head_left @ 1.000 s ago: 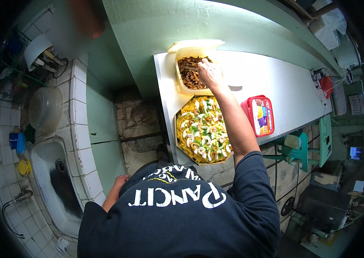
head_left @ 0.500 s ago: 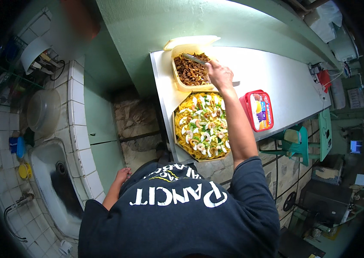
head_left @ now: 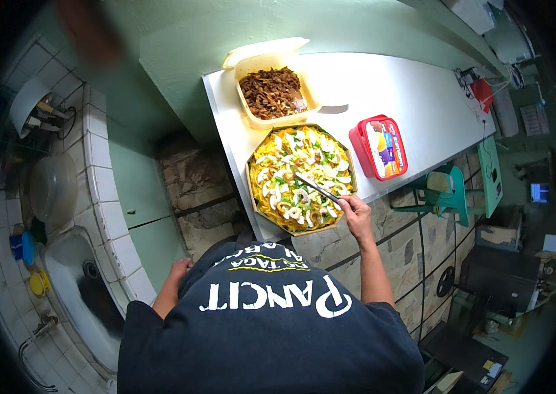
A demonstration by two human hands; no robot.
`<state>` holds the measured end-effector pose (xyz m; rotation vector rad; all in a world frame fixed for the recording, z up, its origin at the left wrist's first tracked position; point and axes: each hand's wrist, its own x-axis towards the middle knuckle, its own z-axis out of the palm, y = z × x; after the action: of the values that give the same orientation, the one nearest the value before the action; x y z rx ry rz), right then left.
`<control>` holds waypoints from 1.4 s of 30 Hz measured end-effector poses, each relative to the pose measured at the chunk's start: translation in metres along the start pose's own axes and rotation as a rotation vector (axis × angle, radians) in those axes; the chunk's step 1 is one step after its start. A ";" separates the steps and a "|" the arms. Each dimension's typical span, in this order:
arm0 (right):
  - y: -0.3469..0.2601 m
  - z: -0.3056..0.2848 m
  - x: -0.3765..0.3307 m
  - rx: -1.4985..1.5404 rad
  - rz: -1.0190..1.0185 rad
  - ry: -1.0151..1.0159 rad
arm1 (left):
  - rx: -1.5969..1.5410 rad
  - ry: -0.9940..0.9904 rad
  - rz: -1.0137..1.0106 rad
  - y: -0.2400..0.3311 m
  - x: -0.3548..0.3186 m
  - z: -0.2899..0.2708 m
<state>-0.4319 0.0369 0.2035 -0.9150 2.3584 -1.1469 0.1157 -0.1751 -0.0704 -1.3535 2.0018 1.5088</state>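
Holding the utensil over the noodles, your right hand is curled round it. Left hand by your shirt; can't tell finger opening.

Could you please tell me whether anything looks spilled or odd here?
I see no spill around the noodles or tub. The sink looks odd: a dark patch, perhaps stain or wear, marks its white inside.

The person wears a loose black T-shirt with large white lettering (smaller white print sits next to it, with thin yellow lines). Short, wide sleeves leave forearms, left hand and right hand bare.
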 end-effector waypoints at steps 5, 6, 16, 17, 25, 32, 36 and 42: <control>-0.010 -0.002 -0.006 -0.236 -0.059 0.048 | -0.398 -0.045 -0.387 0.058 0.012 -0.021; -0.015 -0.007 -0.003 -0.200 -0.073 0.066 | -0.437 -0.047 -0.369 0.064 0.012 -0.022; -0.051 0.009 0.171 -0.320 -0.213 0.201 | -0.166 0.024 -0.045 0.020 0.007 0.003; -0.054 0.020 0.191 -0.442 -0.183 0.206 | -0.242 0.043 -0.066 0.016 0.004 0.005; -0.064 0.076 0.278 -0.847 -0.293 0.205 | -0.249 0.129 -0.063 -0.012 -0.037 0.017; -0.075 0.020 0.244 -0.531 -0.132 0.144 | -0.334 0.119 -0.166 -0.029 -0.047 0.031; -0.073 -0.022 0.172 -0.283 -0.161 0.118 | 0.332 0.054 0.150 -0.034 -0.024 0.018; -0.044 -0.036 0.010 -0.254 -0.254 0.100 | 0.044 0.055 0.165 -0.027 0.018 0.010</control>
<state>-0.4422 0.0304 0.2595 -1.3037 2.5665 -1.0165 0.1254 -0.1759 -0.1027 -1.2521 2.2160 1.5003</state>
